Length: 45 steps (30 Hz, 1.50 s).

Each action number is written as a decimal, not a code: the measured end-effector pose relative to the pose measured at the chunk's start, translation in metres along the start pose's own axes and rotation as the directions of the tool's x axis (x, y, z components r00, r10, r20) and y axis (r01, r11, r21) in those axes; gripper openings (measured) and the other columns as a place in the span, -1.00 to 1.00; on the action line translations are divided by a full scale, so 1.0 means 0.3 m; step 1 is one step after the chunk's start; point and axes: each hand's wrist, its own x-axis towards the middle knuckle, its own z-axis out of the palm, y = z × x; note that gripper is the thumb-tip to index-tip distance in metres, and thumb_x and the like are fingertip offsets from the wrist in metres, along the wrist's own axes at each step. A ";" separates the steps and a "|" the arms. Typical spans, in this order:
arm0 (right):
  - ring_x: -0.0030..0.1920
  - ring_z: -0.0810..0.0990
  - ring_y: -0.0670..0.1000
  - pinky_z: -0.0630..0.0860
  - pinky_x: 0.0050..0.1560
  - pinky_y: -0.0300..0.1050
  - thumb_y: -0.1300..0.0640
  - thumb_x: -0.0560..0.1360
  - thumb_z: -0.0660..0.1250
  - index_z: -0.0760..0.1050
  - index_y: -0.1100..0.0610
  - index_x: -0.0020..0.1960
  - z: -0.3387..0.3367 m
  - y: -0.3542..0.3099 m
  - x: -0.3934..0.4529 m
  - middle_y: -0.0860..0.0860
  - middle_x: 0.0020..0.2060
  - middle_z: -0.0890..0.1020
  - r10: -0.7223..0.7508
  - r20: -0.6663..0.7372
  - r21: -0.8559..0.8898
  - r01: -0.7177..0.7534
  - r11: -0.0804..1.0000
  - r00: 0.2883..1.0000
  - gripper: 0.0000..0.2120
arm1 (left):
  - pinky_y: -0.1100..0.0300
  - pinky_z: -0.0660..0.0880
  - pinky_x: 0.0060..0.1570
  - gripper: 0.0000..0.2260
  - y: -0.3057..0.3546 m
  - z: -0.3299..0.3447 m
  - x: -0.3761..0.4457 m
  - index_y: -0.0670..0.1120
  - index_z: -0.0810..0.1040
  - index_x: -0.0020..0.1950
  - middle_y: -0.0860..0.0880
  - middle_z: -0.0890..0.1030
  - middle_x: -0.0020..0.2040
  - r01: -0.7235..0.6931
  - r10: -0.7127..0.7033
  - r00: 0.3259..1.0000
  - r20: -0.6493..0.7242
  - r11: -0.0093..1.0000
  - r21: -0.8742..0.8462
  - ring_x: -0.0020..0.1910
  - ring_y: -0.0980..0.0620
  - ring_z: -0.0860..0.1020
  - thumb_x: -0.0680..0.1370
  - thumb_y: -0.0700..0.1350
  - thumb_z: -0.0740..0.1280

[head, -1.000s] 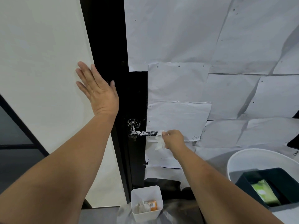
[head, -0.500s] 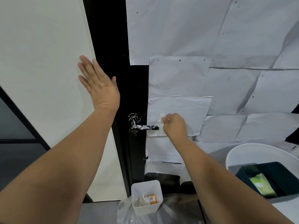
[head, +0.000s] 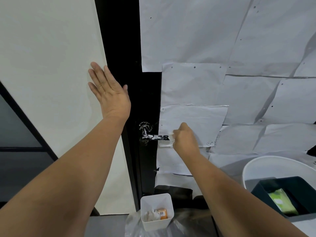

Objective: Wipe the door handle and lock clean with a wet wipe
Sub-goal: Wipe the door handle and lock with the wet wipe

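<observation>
Nearest to me, low in view, stands a small white bin (head: 156,211) with crumpled scraps and something orange inside; off to my right a dark box (head: 287,195) holds a green packet (head: 282,203), which I take for the wipes pack, inside a white tub (head: 256,165). Further out, my right hand (head: 185,138) is curled tight at the free end of the door handle (head: 157,137); the wet wipe (head: 171,140) shows only as a white edge at my knuckles, so I judge it pinched there against the lever tip. The lever runs level from the black door edge and is smeared white along its length; the lock (head: 145,126) just above its root is smeared too. My left hand (head: 109,93) lies flat, fingers straight, on the pale wall beside the door frame, gripping nothing, bracing me. Behind all this the door is papered with white sheets (head: 193,86).

I judge the wiping barely begun: only the lever's end is under the wipe. Next I should draw it along the lever toward the root with firm wrap-round pressure, then work the lock.
</observation>
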 end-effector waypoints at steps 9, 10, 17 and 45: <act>-0.17 0.29 0.08 0.25 -0.31 -0.09 0.51 0.32 0.14 0.18 0.17 -0.40 0.005 -0.085 -0.040 0.05 -0.15 0.25 -0.158 0.091 -0.001 0.159 0.987 0.983 -0.70 | -0.29 -0.09 0.48 -0.39 -0.003 -0.008 -0.002 -0.34 -0.10 0.53 -0.44 -0.08 0.51 -0.007 0.007 0.999 0.031 1.000 0.002 0.51 -0.40 -0.10 0.65 -0.03 0.09; -0.18 0.35 0.11 0.26 -0.30 -0.09 0.50 0.33 0.14 0.27 0.20 -0.38 -0.002 -0.080 -0.031 0.08 -0.15 0.29 -0.145 0.086 0.046 0.141 0.989 0.986 -0.76 | -0.28 -0.09 0.48 -0.38 -0.003 -0.010 -0.002 -0.35 -0.10 0.53 -0.44 -0.07 0.51 -0.006 0.006 1.000 0.030 1.000 0.002 0.51 -0.40 -0.09 0.65 -0.03 0.09; -0.14 0.24 0.06 0.30 -0.28 -0.07 0.53 0.34 0.15 0.33 0.21 -0.24 -0.004 -0.081 -0.037 0.13 -0.03 0.32 -0.006 0.029 -0.065 0.008 0.998 1.000 -0.76 | -0.28 -0.07 0.48 -0.38 -0.007 -0.004 -0.004 -0.34 -0.08 0.54 -0.43 -0.06 0.52 -0.003 0.002 0.999 0.040 1.000 0.024 0.52 -0.40 -0.08 0.65 -0.02 0.10; -0.08 0.41 0.14 0.40 -0.28 -0.02 0.53 0.31 0.14 0.44 0.30 -0.19 0.034 -0.122 -0.046 0.15 -0.09 0.38 -0.115 0.032 0.025 0.114 0.993 0.993 -0.79 | -0.30 -0.09 0.47 -0.37 -0.011 -0.002 -0.007 -0.35 -0.09 0.53 -0.43 -0.06 0.52 -0.005 0.005 0.999 0.047 1.000 -0.002 0.51 -0.41 -0.08 0.65 -0.03 0.11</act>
